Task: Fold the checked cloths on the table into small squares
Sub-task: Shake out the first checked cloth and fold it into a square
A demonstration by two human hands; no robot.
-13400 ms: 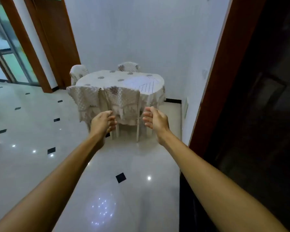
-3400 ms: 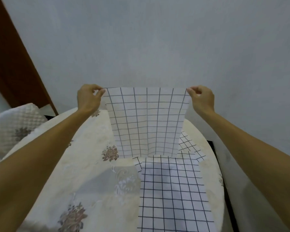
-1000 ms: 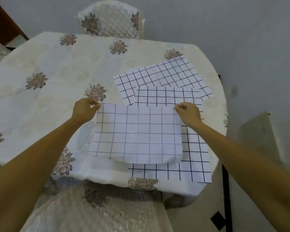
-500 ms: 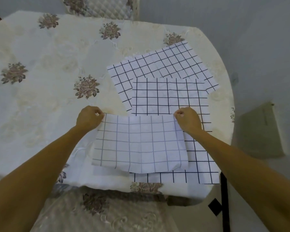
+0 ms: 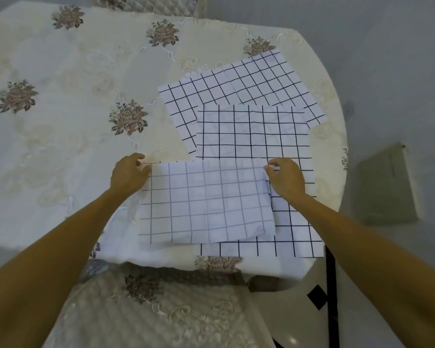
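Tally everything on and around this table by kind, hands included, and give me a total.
Checked cloths: 3 (folded cloth, flat cloth, tilted cloth)
Hands: 2 (left hand, right hand)
Chairs: 2 (near chair, far chair)
Table: 1
Total: 8, counting the tilted cloth as one piece.

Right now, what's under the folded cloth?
The folded cloth lies partly on a flat checked cloth, partly on the tablecloth. Anything else beneath is covered.
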